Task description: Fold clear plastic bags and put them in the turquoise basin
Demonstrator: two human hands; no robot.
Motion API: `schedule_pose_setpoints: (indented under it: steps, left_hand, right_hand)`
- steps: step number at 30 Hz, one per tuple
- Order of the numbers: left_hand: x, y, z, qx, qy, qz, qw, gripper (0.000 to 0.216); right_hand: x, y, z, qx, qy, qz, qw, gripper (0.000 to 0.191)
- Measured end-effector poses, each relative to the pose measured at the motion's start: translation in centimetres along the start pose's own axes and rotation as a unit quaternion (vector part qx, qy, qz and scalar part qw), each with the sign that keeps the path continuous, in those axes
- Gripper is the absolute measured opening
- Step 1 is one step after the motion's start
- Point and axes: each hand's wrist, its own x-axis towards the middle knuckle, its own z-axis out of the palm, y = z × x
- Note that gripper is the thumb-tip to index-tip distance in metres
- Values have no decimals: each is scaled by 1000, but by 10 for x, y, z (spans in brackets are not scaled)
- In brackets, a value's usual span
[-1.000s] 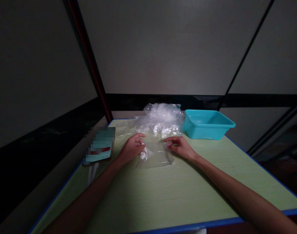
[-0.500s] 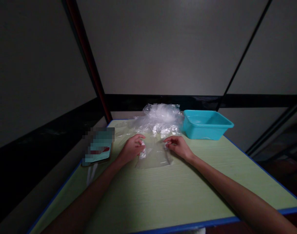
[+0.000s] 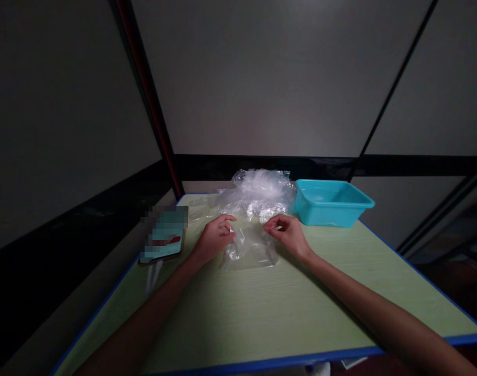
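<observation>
A clear plastic bag (image 3: 251,253) lies on the pale green table (image 3: 238,313), spread out between my two hands. My left hand (image 3: 217,235) pinches its left edge between thumb and fingers. At the opposite edge, the thumb and fingertips of my right hand (image 3: 287,233) are pressed together on the plastic. Just beyond the hands sits a crumpled heap of clear plastic bags (image 3: 262,190).
A turquoise plastic basin (image 3: 330,211) stands at the back right of the table. On the left lies a flat tablet-like thing (image 3: 167,235), partly blurred out, with two thin white strips (image 3: 154,277) in front. Wall panels (image 3: 262,78) rise behind the table.
My right fingers have closed more tightly at the bag's right edge, and the plastic between the hands has wrinkled differently. The whole view has shifted slightly.
</observation>
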Motion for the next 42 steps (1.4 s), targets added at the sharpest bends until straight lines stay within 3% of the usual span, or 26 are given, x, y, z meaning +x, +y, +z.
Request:
schedule_pose_setpoints:
  steps: [8, 17, 21, 26, 32, 39, 42]
  left_hand:
    - [-12, 14, -5, 23, 28, 46, 998, 31]
    - [-59, 32, -10, 157, 67, 122, 978, 30]
    - [-91, 30, -11, 216, 90, 191, 953, 27]
    - [-122, 13, -9, 300, 99, 306, 898, 20]
    - [-148, 0, -12, 376, 22, 427, 822, 31]
    - [-158, -4, -18, 434, -23, 399, 807, 36]
    - [-155, -7, -17, 430, -35, 401, 808, 36]
  right_hand:
    - [-16, -24, -7, -7, 20, -35, 999, 22]
    - [-58, -54, -20, -102, 25, -185, 977, 22]
    - [-88, -58, -23, -153, -11, -280, 948, 22]
    - [-122, -53, -29, -238, -102, -401, 878, 22]
    - [-139, -58, -34, -325, -152, -445, 820, 30]
    - [-147, -57, -35, -369, -156, -455, 795, 32]
    - [-149, -57, -36, -388, -147, -435, 799, 37]
